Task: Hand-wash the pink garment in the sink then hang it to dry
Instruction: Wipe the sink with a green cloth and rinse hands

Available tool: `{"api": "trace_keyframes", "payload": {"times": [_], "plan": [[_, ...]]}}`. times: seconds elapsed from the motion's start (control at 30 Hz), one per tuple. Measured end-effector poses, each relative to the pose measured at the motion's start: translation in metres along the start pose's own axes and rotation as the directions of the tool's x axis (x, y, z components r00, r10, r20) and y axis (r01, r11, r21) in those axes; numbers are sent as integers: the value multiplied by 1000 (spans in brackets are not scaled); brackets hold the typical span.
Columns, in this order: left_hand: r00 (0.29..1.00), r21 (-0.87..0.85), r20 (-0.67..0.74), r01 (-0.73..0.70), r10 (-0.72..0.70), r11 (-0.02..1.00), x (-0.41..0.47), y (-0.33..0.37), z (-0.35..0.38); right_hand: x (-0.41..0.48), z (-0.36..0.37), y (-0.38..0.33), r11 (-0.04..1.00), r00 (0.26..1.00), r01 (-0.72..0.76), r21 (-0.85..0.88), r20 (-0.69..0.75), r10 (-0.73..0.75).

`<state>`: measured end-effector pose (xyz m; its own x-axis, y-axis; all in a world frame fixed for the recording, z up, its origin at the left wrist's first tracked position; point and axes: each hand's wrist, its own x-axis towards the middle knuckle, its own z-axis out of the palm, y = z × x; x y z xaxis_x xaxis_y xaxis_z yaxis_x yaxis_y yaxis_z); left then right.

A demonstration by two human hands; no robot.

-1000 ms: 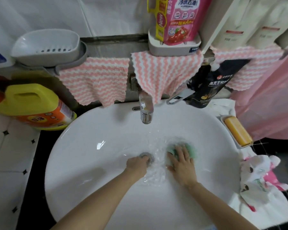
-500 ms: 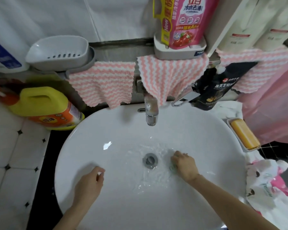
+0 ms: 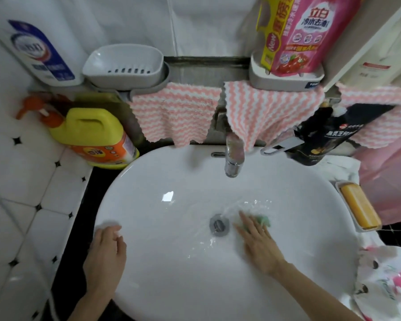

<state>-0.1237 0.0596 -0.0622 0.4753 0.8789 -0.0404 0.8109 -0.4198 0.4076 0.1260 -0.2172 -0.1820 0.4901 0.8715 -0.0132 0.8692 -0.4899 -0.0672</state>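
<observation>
right grip [image 3: 257,244] pressing green cloth [image 3: 265,220], left grip [image 3: 107,254] on sink [image 3: 148,174]

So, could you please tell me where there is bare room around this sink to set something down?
Free: the left half of the basin, between the left hand and the drain; the white tiles before the yellow bottle. Crowded: the right rim, with soap bar and patterned cloth.

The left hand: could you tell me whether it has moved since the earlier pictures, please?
Yes. The left hand was beside the drain a second ago; it has moved left, away from the drain, and now rests on the left rim of the sink.
</observation>
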Motion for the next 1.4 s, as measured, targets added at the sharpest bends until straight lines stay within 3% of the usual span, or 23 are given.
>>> {"api": "trace_keyframes", "payload": {"times": [0.03, 0.1, 0.13, 0.23, 0.33, 0.37, 0.53, 0.6, 0.67, 0.73, 0.83, 0.9, 0.93, 1.0, 1.1, 1.17, 1.4], "plan": [[1000, 14, -30, -6, 6, 1000, -1, 1, -2, 5, -2, 3, 999, 999, -34, 21, 9, 34], [995, 40, -98, -18, 22, 999, -2, 0, -5, 18, -7, 6, 958, 962, -271, 97, -8, 273], [992, 57, -128, -15, 22, 998, -2, -2, -7, 23, -9, 5, 952, 955, -294, 81, -15, 296], [985, 170, -168, -11, 40, 985, 2, -16, -12, 40, -5, 4, 988, 988, -154, 18, -20, 154], [991, 230, -126, 79, -51, 970, 3, -28, -14, 75, -11, -3, 861, 895, -428, 275, -7, 447], [993, 250, -96, 87, -65, 964, 3, -32, -13, 89, -14, -10, 819, 874, -463, 338, 23, 485], [1000, 337, -29, 21, -12, 941, 2, -43, -12, 148, -22, -79, 723, 891, -394, 567, 41, 453], [1000, 306, -21, 24, -18, 952, 3, -43, -13, 155, -22, -112, 744, 945, -273, 610, 25, 327], [998, 235, -14, 60, -58, 970, 4, -42, -13, 149, -17, -139, 797, 993, -111, 594, 42, 108], [996, 167, -6, 91, -91, 982, 6, -40, -14, 133, -14, -153, 842, 996, 51, 537, 32, -81], [995, 115, 12, 96, -98, 989, 6, -39, -16, 113, 0, -144, 922, 969, 246, 299, -89, -230], [994, 87, 15, 110, -112, 990, 7, -40, -19, 119, 1, -124, 948, 985, 154, 280, -124, -124], [993, 80, 22, 117, -119, 990, 7, -41, -20, 126, -3, -115, 936, 996, 23, 350, -85, 7], [994, 77, 37, 98, -101, 992, 7, -41, -20, 153, -14, -105, 834, 954, -285, 473, 55, 294], [997, 84, 36, 72, -75, 994, 8, -42, -20, 201, -37, -119, 702, 884, -397, 591, 41, 466], [996, 71, 42, 78, -81, 994, 9, -41, -22, 227, -47, -143, 670, 894, -336, 662, 1, 448], [987, 44, 101, 120, -124, 992, 11, -41, -24, 215, -46, -230, 673, 997, -65, 737, 21, 73]]}}
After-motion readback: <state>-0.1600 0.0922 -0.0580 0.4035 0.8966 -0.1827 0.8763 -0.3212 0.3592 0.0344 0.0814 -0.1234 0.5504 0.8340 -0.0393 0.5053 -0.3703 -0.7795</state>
